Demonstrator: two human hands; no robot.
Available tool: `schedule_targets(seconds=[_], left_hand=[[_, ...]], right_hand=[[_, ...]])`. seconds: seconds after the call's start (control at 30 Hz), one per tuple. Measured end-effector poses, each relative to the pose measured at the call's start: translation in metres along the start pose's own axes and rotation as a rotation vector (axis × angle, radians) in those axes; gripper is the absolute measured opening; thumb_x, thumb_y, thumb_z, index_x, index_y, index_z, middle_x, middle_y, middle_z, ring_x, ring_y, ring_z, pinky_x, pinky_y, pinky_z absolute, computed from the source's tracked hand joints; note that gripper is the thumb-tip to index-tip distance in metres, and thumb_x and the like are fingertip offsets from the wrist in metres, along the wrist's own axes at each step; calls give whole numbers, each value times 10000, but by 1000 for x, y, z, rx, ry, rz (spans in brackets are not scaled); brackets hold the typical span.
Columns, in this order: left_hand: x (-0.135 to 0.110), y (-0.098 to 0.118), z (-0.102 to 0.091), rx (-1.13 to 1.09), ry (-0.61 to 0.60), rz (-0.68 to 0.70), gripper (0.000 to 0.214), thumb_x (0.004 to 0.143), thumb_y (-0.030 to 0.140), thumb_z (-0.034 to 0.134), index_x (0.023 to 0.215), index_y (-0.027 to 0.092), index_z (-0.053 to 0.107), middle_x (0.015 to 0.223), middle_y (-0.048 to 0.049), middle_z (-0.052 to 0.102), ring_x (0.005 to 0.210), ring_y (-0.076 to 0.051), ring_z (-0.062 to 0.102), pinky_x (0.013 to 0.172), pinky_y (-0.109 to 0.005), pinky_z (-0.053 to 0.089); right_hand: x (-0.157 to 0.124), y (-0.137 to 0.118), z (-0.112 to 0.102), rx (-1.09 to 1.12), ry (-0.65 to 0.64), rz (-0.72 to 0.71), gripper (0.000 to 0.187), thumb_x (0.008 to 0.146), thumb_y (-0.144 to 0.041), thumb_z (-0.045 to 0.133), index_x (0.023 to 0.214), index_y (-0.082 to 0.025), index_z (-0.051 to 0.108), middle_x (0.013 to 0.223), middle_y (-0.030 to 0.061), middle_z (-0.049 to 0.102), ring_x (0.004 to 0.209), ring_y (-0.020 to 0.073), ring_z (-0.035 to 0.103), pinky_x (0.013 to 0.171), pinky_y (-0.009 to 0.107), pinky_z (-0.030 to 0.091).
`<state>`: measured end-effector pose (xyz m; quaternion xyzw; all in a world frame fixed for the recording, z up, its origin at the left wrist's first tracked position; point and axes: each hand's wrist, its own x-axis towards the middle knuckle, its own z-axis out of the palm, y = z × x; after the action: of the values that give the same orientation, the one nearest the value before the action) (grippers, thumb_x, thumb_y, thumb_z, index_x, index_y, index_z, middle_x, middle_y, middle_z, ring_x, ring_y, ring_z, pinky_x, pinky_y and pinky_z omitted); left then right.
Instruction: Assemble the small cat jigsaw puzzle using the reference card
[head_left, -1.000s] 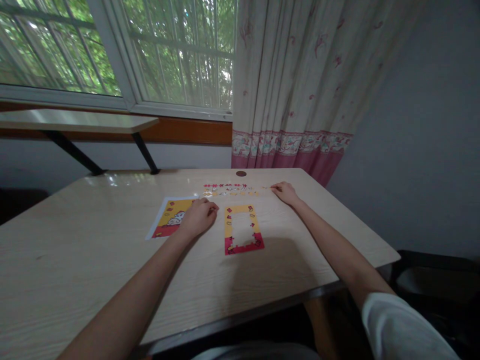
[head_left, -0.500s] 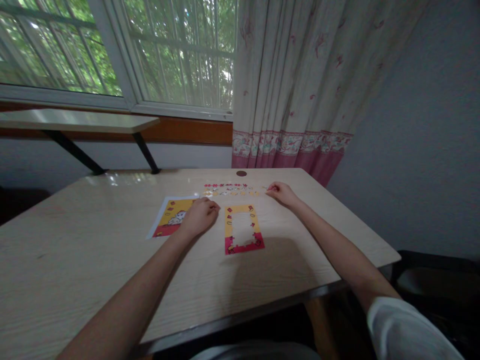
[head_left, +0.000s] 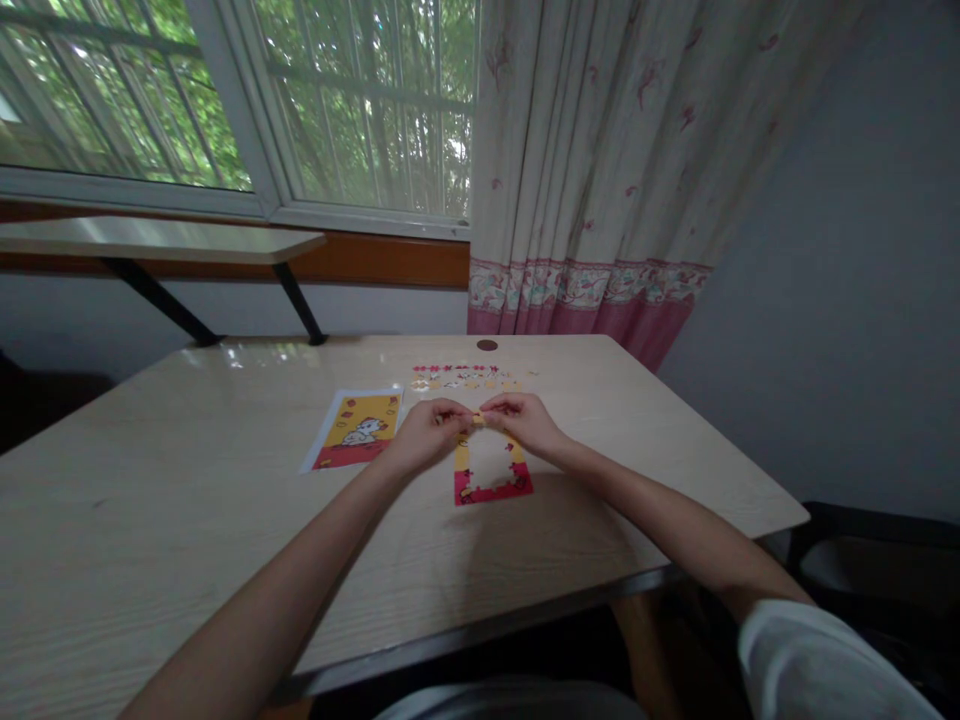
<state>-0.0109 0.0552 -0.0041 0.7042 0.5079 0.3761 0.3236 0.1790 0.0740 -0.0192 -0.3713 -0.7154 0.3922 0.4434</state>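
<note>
Above the upper edge of a partly built jigsaw border [head_left: 493, 495], my two hands meet with fingertips almost touching. My left hand [head_left: 431, 430] is pinched at the left side of a small yellow puzzle piece [head_left: 478, 420]. From the other side, the closed fingers of my right hand [head_left: 525, 420] grip the same piece. Fingers hide much of the border's top. The border is yellow above and red below, around an open middle. Left of it lies a reference picture [head_left: 356, 430] of a white cartoon animal on yellow and red.
Behind my hands, loose puzzle pieces [head_left: 454, 370] lie in rows on the wooden table [head_left: 187, 500]. A dark round disc [head_left: 487, 345] is near the back edge. A raised shelf [head_left: 165, 240] stands at the back left, and a curtain [head_left: 585, 200] hangs behind.
My right hand has come left and nearer from beside the rows of pieces. My left hand has moved right, off the reference picture, and the two now meet at the border's top.
</note>
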Motion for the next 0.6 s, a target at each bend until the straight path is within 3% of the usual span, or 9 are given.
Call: schedule_targets(seconds=[0.17,0.37,0.6], left_hand=[[3,-5,4,-67,28,-18,198,718,309,592,743,153,711,701,-58,698,656,-169,608,635,-289,468],[6,-8,4,-266,75,-60,192,663,319,620,678,135,674,665,-56,683,632,-168,611,648,-287,475],[6,-10,5,-176,44,-27,242,721,359,601,730,139,703,698,-69,699,656,-176,613,633,-286,477]], right_hand=[[0,2,0,16,74,-2,224,734,-347,668,882,-180,693,807,35,686,672,111,584,615,233,455],[-2,-3,-1,-124,145,-31,183,741,-319,663,859,-184,700,766,25,674,641,113,559,603,236,441],[-4,-8,-3,-366,150,-187,135,809,-320,627,826,-214,709,803,34,683,711,138,572,707,276,444]])
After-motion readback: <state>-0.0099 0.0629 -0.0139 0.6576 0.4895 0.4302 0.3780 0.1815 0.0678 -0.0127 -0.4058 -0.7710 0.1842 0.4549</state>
